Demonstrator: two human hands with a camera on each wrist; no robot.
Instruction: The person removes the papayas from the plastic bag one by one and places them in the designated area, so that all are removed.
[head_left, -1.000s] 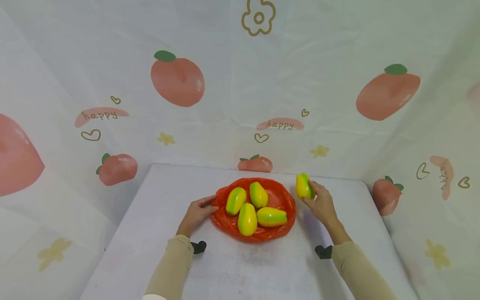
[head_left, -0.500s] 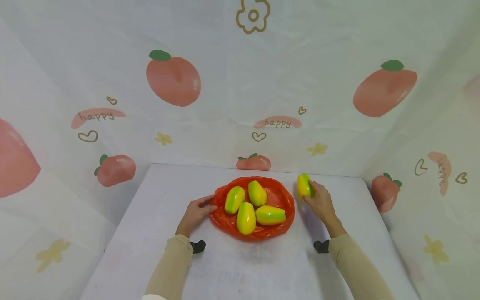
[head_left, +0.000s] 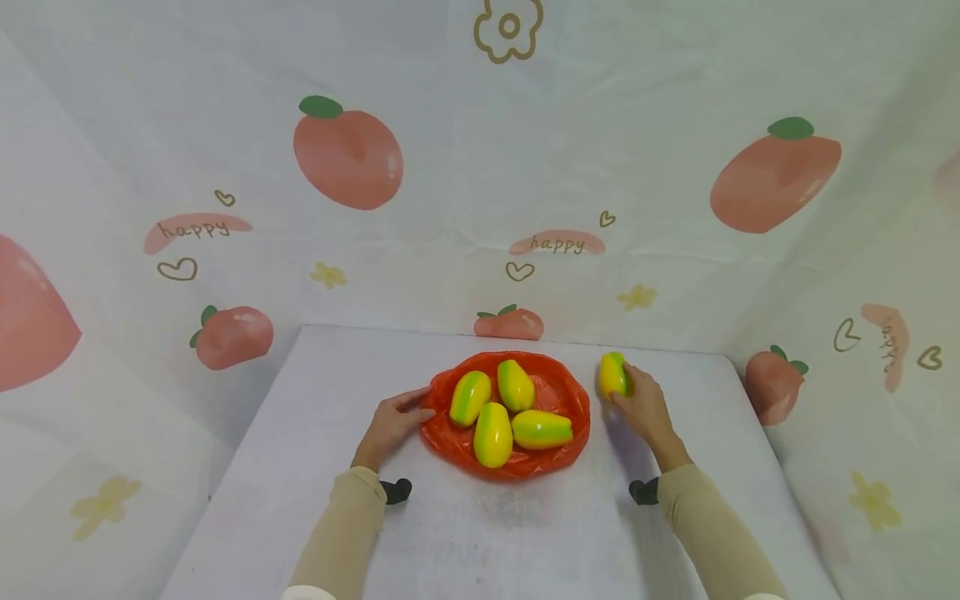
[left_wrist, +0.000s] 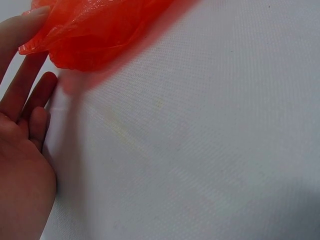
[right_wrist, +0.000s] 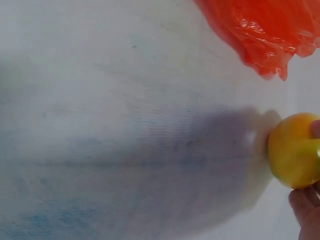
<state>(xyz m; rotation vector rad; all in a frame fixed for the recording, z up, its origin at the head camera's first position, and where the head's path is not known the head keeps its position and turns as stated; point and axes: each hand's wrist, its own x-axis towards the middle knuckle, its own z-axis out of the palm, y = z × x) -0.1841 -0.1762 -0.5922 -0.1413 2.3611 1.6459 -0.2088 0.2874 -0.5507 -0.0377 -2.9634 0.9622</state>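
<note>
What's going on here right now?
A person is working with both hands at a white table. The left hand holds the edge of an open red plastic bag. The right hand grips a yellow-green fruit beside the bag, outside it; whether that fruit touches the table is unclear. Four similar fruits lie in the bag.

Even, diffuse light; glints on 4 fruits [head_left: 492, 437]; soft shadow across table [right_wrist: 100, 75]; right wrist view perhaps blurred.
</note>
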